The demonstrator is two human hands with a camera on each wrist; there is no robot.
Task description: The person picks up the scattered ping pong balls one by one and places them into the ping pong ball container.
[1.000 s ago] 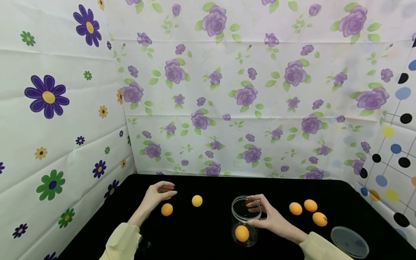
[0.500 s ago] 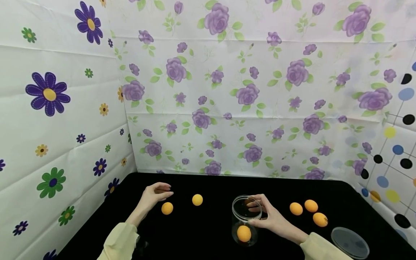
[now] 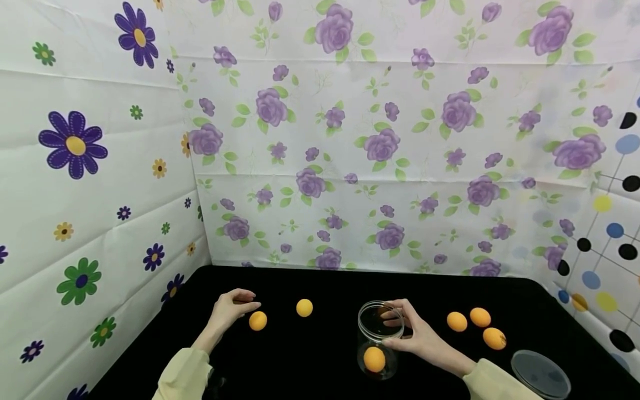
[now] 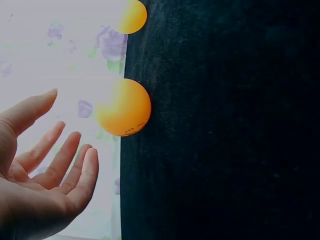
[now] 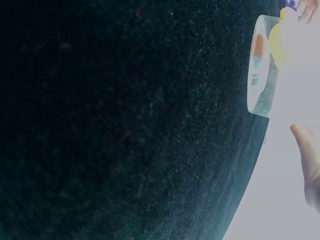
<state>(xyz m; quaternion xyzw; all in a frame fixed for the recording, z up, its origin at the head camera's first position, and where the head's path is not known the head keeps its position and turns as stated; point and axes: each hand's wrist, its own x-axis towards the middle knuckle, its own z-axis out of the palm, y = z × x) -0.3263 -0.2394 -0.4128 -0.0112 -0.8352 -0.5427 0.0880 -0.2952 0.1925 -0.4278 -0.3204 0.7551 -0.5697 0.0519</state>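
My left hand hovers low over the table, fingers loosely bent and holding nothing. Its fingertips are right beside an orange ping-pong ball; in the left wrist view a gap shows between the fingers and that ball. A second, yellower ping-pong ball lies farther right. My right hand grips a clear, lidless jar near its rim, thumb in front and fingers behind. One orange ball rests at the bottom of the upright jar. The right wrist view catches the jar's base and my thumb.
Three orange balls sit together right of the jar, one with a dark print. A round translucent lid lies flat near my right sleeve. Black cloth covers the table, and flower-printed curtains enclose it at the back and sides.
My left hand has drawn back to the left and slightly down, bringing its fingertips to the near orange ball. The right hand keeps its hold on the jar in the same place.
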